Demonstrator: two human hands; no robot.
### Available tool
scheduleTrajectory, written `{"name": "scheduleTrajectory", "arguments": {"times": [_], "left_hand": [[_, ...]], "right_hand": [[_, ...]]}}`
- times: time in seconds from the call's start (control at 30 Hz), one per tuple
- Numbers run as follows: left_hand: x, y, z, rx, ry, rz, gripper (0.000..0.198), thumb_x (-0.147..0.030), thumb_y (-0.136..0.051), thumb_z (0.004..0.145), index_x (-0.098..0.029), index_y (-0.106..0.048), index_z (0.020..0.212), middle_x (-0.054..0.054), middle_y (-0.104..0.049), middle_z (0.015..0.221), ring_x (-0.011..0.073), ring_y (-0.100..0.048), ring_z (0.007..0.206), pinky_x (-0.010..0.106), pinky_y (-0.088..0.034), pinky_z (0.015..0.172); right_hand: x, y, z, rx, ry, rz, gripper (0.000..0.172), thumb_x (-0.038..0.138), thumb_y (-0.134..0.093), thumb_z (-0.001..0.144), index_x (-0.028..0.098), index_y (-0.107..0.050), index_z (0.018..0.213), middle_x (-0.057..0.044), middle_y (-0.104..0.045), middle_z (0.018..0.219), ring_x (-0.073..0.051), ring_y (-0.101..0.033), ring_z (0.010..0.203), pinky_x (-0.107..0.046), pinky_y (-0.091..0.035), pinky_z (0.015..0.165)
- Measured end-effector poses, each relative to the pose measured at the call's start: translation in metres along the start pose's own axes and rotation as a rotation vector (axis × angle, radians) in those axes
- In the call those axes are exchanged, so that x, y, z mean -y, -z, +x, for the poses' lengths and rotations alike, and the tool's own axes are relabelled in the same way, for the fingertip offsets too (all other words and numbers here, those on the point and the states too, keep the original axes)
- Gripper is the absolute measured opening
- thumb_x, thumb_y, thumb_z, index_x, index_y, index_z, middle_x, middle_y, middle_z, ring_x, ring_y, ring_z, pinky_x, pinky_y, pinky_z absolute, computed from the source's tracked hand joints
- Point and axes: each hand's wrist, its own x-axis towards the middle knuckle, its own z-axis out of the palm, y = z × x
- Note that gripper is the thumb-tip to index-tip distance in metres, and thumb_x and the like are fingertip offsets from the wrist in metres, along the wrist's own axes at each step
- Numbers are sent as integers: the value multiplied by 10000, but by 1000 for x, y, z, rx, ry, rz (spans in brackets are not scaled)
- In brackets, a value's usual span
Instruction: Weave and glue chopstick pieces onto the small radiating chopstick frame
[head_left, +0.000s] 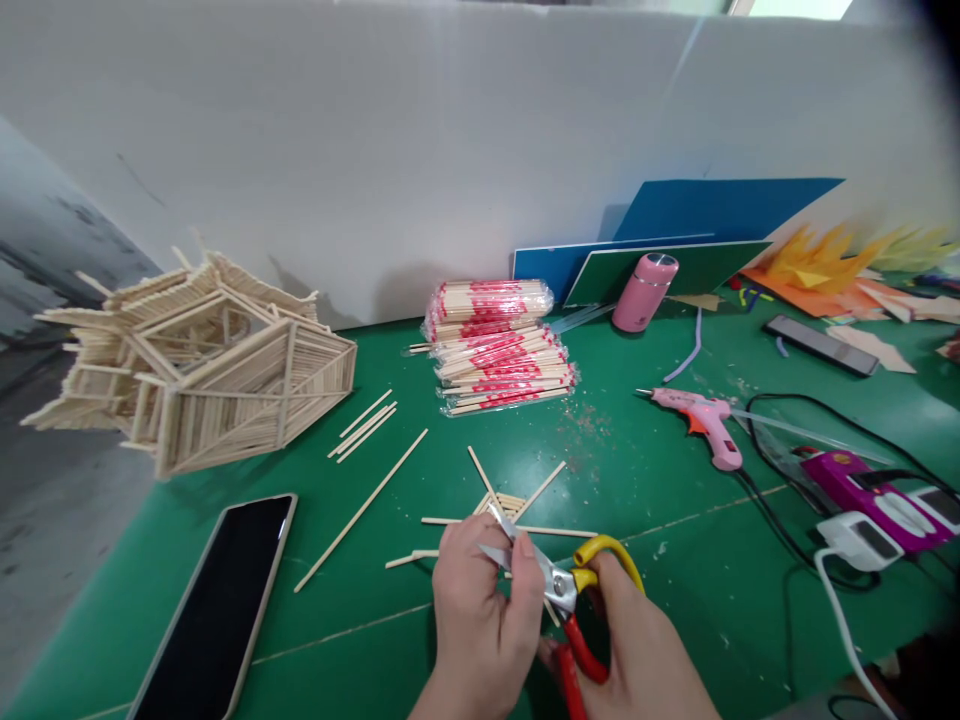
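My right hand [645, 650] grips scissors [559, 585] with one yellow and one red handle, blades pointing up-left. My left hand [480, 610] is closed beside the blades, pinching a thin wooden stick against them; the stick is mostly hidden by my fingers. Just beyond my hands lies a small glued fan of sticks [506, 503] with loose sticks [360, 510] scattered around it on the green table [645, 470].
A stick-built house model [202, 370] stands at the left edge. A black phone [217, 610] lies front left. Wrapped chopstick packs [499, 345] sit at centre back, with a pink bottle [645, 290], pink glue gun [701, 420], cables and a power strip [870, 530] on the right.
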Motion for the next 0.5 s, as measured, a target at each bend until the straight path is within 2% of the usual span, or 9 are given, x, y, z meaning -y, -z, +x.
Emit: {"name": "scheduleTrajectory", "arguments": {"times": [0.17, 0.33, 0.5], "left_hand": [[-6, 1, 1, -20, -31, 88, 252, -154, -378, 806, -183, -409, 557, -5, -441, 562, 123, -423, 552, 272, -321, 569], [-11, 1, 3, -56, -140, 135, 251, -121, -396, 777, -183, -396, 534, -2, -427, 542, 127, -402, 543, 283, -294, 557], [-12, 1, 5, -88, -188, 164, 237, -106, -408, 755, -181, -404, 530, 7, -439, 541, 134, -400, 546, 283, -281, 544]], "right_hand": [[-13, -7, -4, -19, 59, -14, 416, 235, -526, 621, 187, -396, 1013, -53, -624, 802, -197, -613, 692, -261, -470, 579], [-26, -11, -7, -48, 162, -7, 501, 203, -519, 587, 188, -354, 1059, -43, -629, 785, -188, -616, 676, -241, -474, 585], [-23, -16, -7, -62, 109, 46, 474, 196, -513, 554, 196, -367, 1005, -31, -627, 753, -169, -596, 618, -221, -456, 540]]}}
